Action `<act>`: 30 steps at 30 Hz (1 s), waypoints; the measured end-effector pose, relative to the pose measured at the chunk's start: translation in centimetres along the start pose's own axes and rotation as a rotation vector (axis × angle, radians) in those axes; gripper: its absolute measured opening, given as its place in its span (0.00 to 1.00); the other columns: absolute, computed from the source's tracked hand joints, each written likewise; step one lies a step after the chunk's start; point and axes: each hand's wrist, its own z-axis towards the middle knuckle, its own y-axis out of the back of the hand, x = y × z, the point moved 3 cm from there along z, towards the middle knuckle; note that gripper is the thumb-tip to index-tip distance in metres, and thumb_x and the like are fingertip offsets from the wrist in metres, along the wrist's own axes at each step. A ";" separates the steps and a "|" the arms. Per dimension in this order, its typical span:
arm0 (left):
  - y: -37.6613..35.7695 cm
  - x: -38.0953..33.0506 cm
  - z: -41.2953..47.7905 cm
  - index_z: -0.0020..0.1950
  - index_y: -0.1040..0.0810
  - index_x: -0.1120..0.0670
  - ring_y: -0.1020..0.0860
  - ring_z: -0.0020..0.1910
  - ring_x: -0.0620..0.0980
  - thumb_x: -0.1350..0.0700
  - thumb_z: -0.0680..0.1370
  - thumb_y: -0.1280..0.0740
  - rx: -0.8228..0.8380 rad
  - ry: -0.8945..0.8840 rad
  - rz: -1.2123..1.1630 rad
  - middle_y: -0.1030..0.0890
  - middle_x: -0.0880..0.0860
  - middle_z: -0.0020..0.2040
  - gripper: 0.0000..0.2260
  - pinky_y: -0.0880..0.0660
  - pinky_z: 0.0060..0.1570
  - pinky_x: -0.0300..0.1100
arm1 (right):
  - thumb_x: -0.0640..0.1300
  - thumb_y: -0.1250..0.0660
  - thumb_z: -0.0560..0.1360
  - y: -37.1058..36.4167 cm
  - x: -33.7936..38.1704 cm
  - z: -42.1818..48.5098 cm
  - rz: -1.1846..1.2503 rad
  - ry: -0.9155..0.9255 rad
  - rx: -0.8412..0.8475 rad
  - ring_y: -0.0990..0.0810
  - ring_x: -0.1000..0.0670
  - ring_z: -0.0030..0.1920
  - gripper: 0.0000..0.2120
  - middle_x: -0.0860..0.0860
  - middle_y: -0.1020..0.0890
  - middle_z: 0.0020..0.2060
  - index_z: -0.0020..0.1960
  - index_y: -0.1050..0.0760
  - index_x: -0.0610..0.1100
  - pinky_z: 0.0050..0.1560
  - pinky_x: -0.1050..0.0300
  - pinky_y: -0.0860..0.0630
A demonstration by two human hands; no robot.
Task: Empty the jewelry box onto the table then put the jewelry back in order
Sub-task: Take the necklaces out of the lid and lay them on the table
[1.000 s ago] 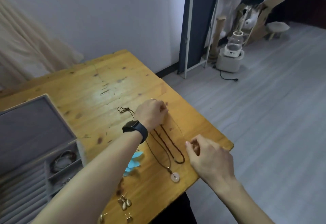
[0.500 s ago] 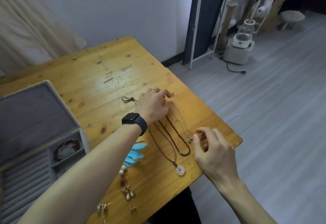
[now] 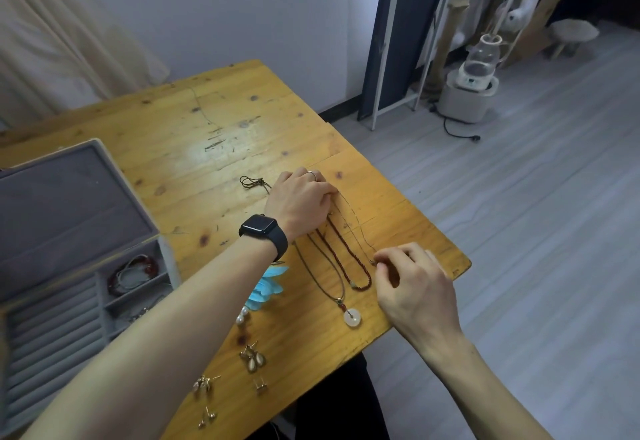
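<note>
Still the laying-out step, I judge: left hand [image 3: 299, 202] grips the far end of the thin chain [image 3: 360, 235], right hand [image 3: 415, 287] pinches its near end; next, set it straight.

free: bare table [image 3: 225, 110] beyond necklaces [image 3: 346, 251] | blocked: jewelry box [image 3: 69, 197] left, earrings [image 3: 254, 361] near edge

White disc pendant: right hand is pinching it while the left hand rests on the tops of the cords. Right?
Not quite. In the head view the white disc pendant lies on the table, and neither hand touches it. The right hand pinches the lower end of the thin chain instead. The left hand does rest on the tops of the cords.
</note>
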 end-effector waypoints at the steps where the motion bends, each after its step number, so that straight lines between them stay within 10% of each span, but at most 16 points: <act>1: 0.0 0.0 0.0 0.64 0.20 0.42 0.26 0.61 0.50 0.51 0.83 0.43 0.000 0.000 0.003 0.21 0.45 0.63 0.16 0.33 0.61 0.47 | 0.43 0.32 0.76 0.0 0.0 -0.1 -0.001 0.008 0.003 0.25 0.54 0.46 0.06 0.55 0.20 0.46 0.50 0.18 0.50 0.41 0.60 0.24; 30: 4.8 1.3 -2.6 0.64 0.21 0.45 0.26 0.61 0.51 0.52 0.82 0.41 -0.052 0.089 -0.041 0.21 0.49 0.62 0.14 0.32 0.61 0.48 | 0.40 0.30 0.74 2.0 1.8 -0.9 0.010 0.105 -0.026 0.25 0.52 0.49 0.09 0.53 0.23 0.47 0.54 0.18 0.46 0.44 0.62 0.28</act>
